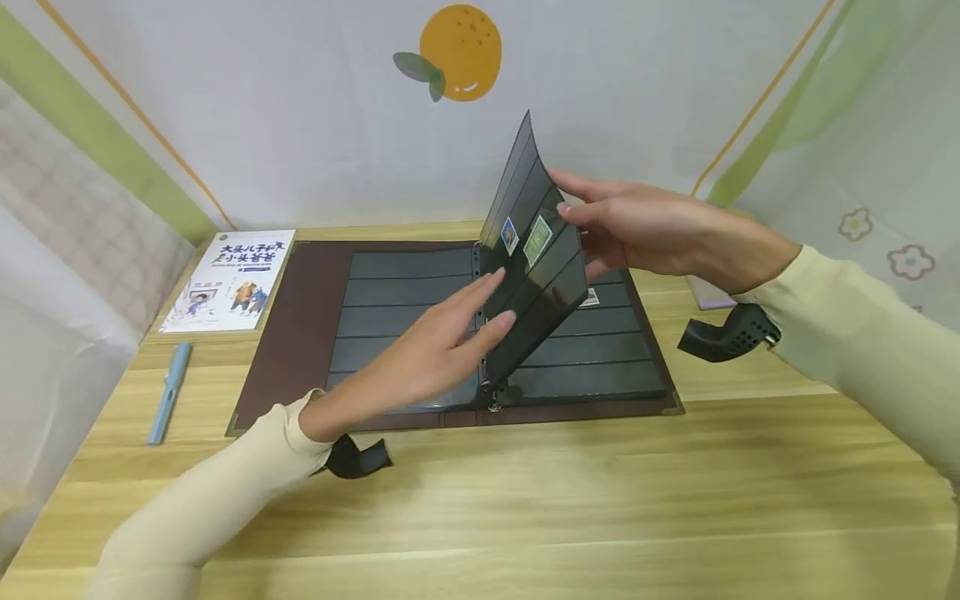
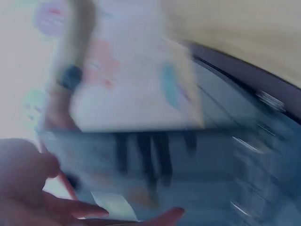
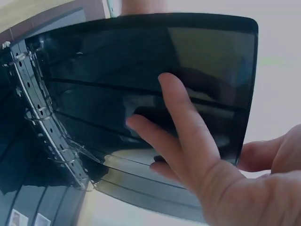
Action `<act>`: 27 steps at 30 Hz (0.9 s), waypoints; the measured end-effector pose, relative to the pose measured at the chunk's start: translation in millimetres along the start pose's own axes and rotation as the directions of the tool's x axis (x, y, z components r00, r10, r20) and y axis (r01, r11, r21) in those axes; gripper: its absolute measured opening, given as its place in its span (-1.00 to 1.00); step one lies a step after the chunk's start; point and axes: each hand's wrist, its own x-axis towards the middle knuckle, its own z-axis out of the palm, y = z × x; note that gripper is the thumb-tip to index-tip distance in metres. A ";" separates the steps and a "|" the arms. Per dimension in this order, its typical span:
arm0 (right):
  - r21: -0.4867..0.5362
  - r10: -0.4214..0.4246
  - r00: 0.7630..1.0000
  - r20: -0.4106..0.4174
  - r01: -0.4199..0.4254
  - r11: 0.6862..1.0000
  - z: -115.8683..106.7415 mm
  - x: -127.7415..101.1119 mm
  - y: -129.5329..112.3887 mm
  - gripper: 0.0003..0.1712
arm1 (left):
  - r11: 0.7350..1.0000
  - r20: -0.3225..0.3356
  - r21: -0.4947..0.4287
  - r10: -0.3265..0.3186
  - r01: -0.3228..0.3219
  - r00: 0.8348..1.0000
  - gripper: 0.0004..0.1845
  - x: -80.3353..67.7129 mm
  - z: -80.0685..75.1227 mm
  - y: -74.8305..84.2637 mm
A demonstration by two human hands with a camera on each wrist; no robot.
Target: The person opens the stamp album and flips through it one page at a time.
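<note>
A stamp album with a dark brown cover (image 1: 281, 350) lies spread on the table, its black pocket pages on a ring spine (image 3: 49, 125). One black page (image 1: 528, 187) stands raised from the rings, bending slightly. My right hand (image 1: 637, 221) grips its outer edge, thumb on one face and fingers spread behind, as the right wrist view shows. On the raised page sit a green stamp (image 1: 537, 242) and a blue-and-orange stamp (image 1: 509, 237). My left hand (image 1: 420, 358) reaches in front of that page, fingers extended, fingertips close to its face. The left wrist view is blurred.
To the left of the album lie a white illustrated book (image 1: 228, 283) and a light blue pen (image 1: 171, 392). Another stamp (image 1: 590, 297) shows on the page beneath. A pale item (image 1: 708, 293) lies partly behind my right wrist. A printed curtain (image 1: 322, 125) hangs behind the table.
</note>
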 end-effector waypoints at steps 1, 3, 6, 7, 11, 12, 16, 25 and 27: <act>-0.014 0.000 1.000 0.004 0.000 1.000 2.2 1.4 -1.4 -0.25 | 0.998 0.018 -0.057 0.007 -0.005 1.000 -0.28 2.1 -1.6 10.8; -0.039 0.006 1.000 0.016 -0.005 0.999 6.9 3.2 -2.7 -0.22 | 0.990 0.061 -0.138 0.019 -0.010 0.998 -0.29 4.5 -2.0 26.8; -0.061 0.005 1.000 0.029 -0.003 0.998 14.0 6.4 -1.7 -0.18 | 0.981 0.105 -0.192 -0.006 0.026 0.994 -0.29 3.6 -0.1 37.8; -0.052 0.001 0.999 0.039 0.001 0.999 16.3 7.3 -0.8 -0.17 | 0.978 0.106 -0.203 -0.017 0.038 0.994 -0.29 2.3 0.2 39.0; -0.035 -0.034 0.997 0.065 0.036 0.999 25.8 10.3 1.0 -0.17 | 0.963 0.064 -0.236 -0.120 0.132 0.991 -0.23 -4.1 -2.9 41.7; -0.029 -0.044 0.996 0.076 0.046 0.998 28.7 11.3 1.8 -0.18 | 0.958 0.051 -0.242 -0.143 0.151 0.988 -0.21 -6.1 -4.6 42.1; -0.076 -0.096 0.988 0.121 0.106 0.992 39.8 13.6 5.6 -0.26 | 0.925 0.028 -0.322 -0.204 0.202 0.979 -0.16 -12.8 -11.0 41.5; -0.540 -0.273 0.961 -0.031 0.214 0.814 59.4 32.0 67.2 -0.30 | 0.858 0.025 -0.466 -0.231 0.216 0.973 -0.18 -18.4 -16.1 31.4; -0.674 -0.305 0.951 -0.047 0.195 0.712 63.4 34.4 97.7 -0.27 | 0.848 0.020 -0.487 -0.227 0.208 0.974 -0.19 -19.1 -16.8 30.0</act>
